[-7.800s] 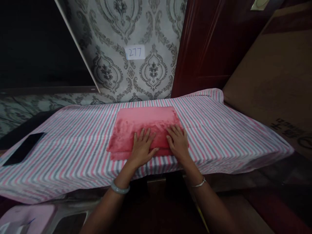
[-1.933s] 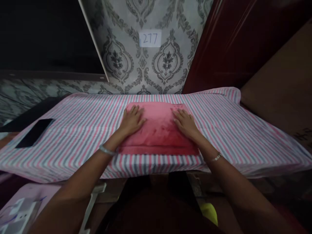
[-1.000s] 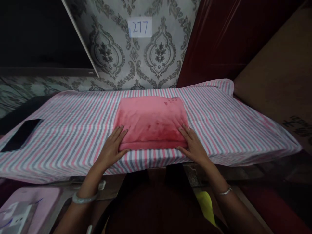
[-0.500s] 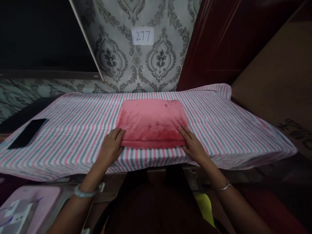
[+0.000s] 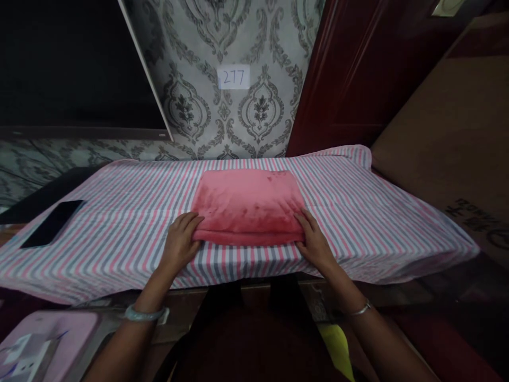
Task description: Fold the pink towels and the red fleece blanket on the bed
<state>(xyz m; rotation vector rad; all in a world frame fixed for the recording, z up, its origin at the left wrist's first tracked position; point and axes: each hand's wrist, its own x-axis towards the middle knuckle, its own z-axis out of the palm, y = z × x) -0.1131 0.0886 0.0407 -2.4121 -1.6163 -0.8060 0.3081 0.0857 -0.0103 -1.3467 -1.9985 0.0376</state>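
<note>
A pink plush cloth (image 5: pixel 246 199), folded into a flat rectangle, lies on the striped tablecloth (image 5: pixel 131 223). A crease runs along its near edge, and darker brushed patches show on its pile. My left hand (image 5: pixel 181 239) pinches the near left corner, fingers on top and thumb at the front edge. At the near right corner, my right hand (image 5: pixel 314 239) has the same kind of hold. Both hands are closed on the cloth, which rests on the table between them.
A black phone (image 5: pixel 51 225) lies at the table's left end. Behind stand a dark screen (image 5: pixel 79 69) and a wall with a paper reading 277 (image 5: pixel 234 77). A cardboard box (image 5: pixel 449 138) stands at the right. Below left is a pink stool-like surface (image 5: pixel 75 339) with a power strip.
My view has tipped up slightly, so the table sits lower in it. Both hands stay at the cloth's near corners; the right fingers have shifted slightly outward along the edge.
</note>
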